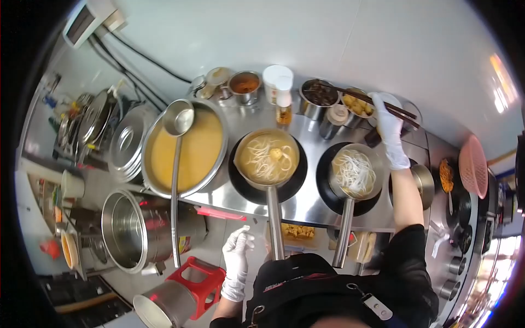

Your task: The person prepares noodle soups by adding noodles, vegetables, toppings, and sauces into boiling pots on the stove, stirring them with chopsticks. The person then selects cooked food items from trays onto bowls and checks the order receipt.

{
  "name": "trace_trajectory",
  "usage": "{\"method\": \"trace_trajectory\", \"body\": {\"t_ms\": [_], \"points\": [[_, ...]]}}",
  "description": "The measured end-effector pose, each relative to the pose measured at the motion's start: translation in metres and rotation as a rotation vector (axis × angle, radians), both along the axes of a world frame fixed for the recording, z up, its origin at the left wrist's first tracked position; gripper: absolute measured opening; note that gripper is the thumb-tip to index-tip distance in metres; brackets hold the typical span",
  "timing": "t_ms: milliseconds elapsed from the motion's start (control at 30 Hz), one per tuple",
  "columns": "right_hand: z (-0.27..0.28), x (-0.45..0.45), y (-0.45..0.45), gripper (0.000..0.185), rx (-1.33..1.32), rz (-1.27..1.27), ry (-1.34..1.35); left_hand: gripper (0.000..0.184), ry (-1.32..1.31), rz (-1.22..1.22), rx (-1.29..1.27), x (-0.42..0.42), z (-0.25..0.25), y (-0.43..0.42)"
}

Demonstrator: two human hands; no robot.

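My right hand, in a white glove, grips a pair of long dark chopsticks at the back of the counter. Their tips reach over a steel pot of dark, chopped topping, beside a pot of yellowish chunks. My left hand, also gloved, hangs below the counter's front edge, fingers loosely bent with nothing visible in them. One long-handled pan holds pale noodles in broth with a yellow lump on top. To its right, a second pan contains white noodles.
A large pot of yellowish broth stands left, with a long ladle across it. Along the wall are a pot of red seasoning and a shaker. A red stool is on the floor; a pink basket sits right.
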State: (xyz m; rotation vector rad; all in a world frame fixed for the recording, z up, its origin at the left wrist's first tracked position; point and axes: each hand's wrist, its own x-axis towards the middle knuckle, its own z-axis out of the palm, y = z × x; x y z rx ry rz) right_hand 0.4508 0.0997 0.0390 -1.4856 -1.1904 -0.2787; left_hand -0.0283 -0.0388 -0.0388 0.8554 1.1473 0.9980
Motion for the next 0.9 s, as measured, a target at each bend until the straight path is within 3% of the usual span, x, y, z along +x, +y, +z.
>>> {"method": "trace_trajectory", "body": {"t_ms": [33, 67, 100, 133, 167, 300, 367, 400, 500, 567, 667, 767, 800, 900], "points": [[0.002, -0.003, -0.004, 0.012, -0.067, -0.051, -0.048, 0.022, 0.011, 0.045, -0.004, -0.008, -0.007, -0.004], [-0.001, -0.01, -0.001, 0.014, 0.018, 0.041, 0.158, 0.02, 0.123, 0.024, -0.061, -0.02, -0.019, -0.01], [-0.007, 0.004, -0.002, 0.011, -0.237, 0.009, 0.035, 0.018, 0.232, 0.02, -0.128, -0.037, -0.033, -0.018], [-0.008, 0.006, -0.004, 0.013, -0.295, -0.069, -0.438, 0.017, 0.295, 0.076, -0.179, -0.06, -0.053, -0.024], [0.0, -0.003, -0.007, 0.021, -0.366, 0.01, -0.289, 0.016, 0.352, 0.123, -0.229, -0.086, -0.075, -0.027], [-0.021, 0.004, 0.005, 0.02, -0.25, 0.057, -0.134, 0.016, 0.443, 0.516, -0.287, -0.191, -0.141, 0.002], [-0.013, -0.025, 0.015, 0.026, -0.21, 0.121, 0.376, 0.014, 0.331, 0.585, -0.081, -0.232, -0.153, 0.036], [-0.013, -0.03, 0.021, 0.031, -0.264, 0.0, 0.413, 0.012, 0.237, 0.648, -0.145, -0.25, -0.167, 0.063], [-0.008, -0.067, 0.032, 0.025, -0.277, -0.002, 0.511, 0.01, 0.096, 0.725, -0.237, -0.294, -0.191, 0.14], [-0.009, -0.08, 0.04, 0.025, -0.326, -0.064, 0.428, 0.01, -0.005, 0.735, -0.258, -0.315, -0.207, 0.188], [-0.018, -0.098, 0.052, 0.025, -0.181, -0.049, 0.362, 0.013, -0.278, 0.711, -0.322, -0.352, -0.269, 0.25], [-0.007, -0.146, 0.056, 0.025, -0.32, -0.266, 0.424, 0.018, -0.162, 0.743, -0.413, -0.354, -0.28, 0.294], [-0.011, -0.156, 0.06, 0.025, -0.208, -0.214, 0.389, 0.022, -0.166, 0.711, -0.389, -0.359, -0.292, 0.305], [-0.014, -0.157, 0.064, 0.026, -0.268, -0.223, 0.345, 0.024, -0.079, 0.788, -0.371, -0.366, -0.328, 0.33]]}}
